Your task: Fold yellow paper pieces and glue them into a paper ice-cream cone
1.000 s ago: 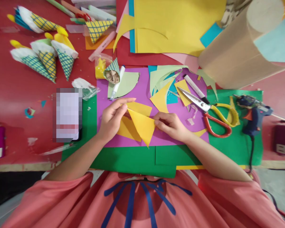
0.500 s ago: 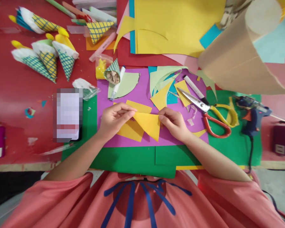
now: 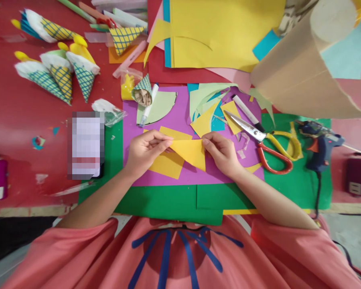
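A folded yellow paper triangle [image 3: 192,151] is stretched between my two hands, its point hanging down toward the right. My left hand [image 3: 144,153] pinches its left corner between thumb and fingers. At the upper right corner, my right hand [image 3: 222,152] holds it in a similar pinch. Below the triangle lie flat yellow paper pieces [image 3: 168,165] on a purple sheet [image 3: 216,178]. Scissors [image 3: 260,138] with one yellow and one red handle rest to the right of my right hand, their blades partly open.
A blue glue gun [image 3: 323,150] lies at the right, below a large cardboard roll [image 3: 295,76]. A phone [image 3: 86,144] is at the left. Decorated cones [image 3: 58,78] lie at the upper left, and yellow sheets [image 3: 225,36] at the top. Paper scraps and markers surround the purple sheet.
The right part of the yellow triangle has risen slightly, and its hanging point has shifted up and to the right. My right hand has moved slightly up and right; my left hand has hardly moved.
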`<state>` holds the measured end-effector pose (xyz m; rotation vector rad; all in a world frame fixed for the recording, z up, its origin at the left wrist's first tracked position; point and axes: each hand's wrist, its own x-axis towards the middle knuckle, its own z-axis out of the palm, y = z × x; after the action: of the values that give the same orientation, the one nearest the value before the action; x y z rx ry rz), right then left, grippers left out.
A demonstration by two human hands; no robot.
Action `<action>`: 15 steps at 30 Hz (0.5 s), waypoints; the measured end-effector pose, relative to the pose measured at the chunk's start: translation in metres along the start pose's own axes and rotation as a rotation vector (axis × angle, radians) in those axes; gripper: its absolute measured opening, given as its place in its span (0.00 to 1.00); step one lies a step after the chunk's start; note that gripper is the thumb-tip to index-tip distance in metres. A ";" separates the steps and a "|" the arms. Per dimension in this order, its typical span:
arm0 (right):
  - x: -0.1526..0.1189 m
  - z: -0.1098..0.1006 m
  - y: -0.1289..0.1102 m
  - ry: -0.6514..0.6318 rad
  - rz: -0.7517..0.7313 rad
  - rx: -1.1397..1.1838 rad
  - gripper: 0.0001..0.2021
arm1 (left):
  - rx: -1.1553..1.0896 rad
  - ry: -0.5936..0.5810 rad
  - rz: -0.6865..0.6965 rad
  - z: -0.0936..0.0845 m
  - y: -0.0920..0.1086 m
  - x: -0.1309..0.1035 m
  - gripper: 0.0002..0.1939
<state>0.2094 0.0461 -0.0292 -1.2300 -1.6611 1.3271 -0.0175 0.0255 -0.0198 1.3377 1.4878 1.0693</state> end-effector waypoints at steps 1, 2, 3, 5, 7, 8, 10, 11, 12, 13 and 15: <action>0.000 0.000 0.000 0.000 0.003 -0.001 0.10 | 0.001 -0.002 -0.009 0.000 0.000 0.000 0.12; 0.000 0.000 0.000 0.002 0.005 -0.002 0.10 | 0.000 -0.003 -0.017 0.000 -0.001 0.000 0.12; 0.000 0.000 -0.001 0.008 0.005 -0.004 0.10 | -0.003 -0.003 -0.027 0.001 -0.001 0.000 0.12; 0.000 0.000 -0.002 0.014 0.002 -0.013 0.09 | -0.015 0.000 -0.051 0.001 -0.002 0.000 0.11; 0.000 0.000 -0.003 -0.013 -0.005 -0.018 0.09 | -0.045 0.011 -0.073 0.001 -0.002 0.001 0.10; 0.000 0.000 -0.004 -0.044 -0.010 -0.016 0.09 | -0.067 0.016 -0.084 0.000 -0.002 0.002 0.10; 0.000 -0.001 -0.006 -0.131 -0.024 -0.005 0.08 | -0.123 0.018 -0.103 0.000 -0.004 0.004 0.10; -0.001 -0.001 -0.006 -0.170 -0.034 0.002 0.08 | -0.153 0.016 -0.113 -0.001 -0.005 0.005 0.11; -0.001 -0.001 -0.007 -0.196 -0.045 0.009 0.08 | -0.182 0.002 -0.125 -0.001 -0.005 0.006 0.14; -0.001 0.000 -0.008 -0.205 -0.051 0.014 0.09 | -0.215 -0.026 -0.138 0.000 -0.006 0.006 0.17; -0.002 0.001 -0.008 -0.180 -0.038 0.020 0.09 | -0.288 -0.130 -0.165 0.001 -0.006 0.005 0.25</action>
<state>0.2075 0.0436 -0.0219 -1.0887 -1.7806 1.4635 -0.0183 0.0302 -0.0265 1.0446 1.2705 1.0255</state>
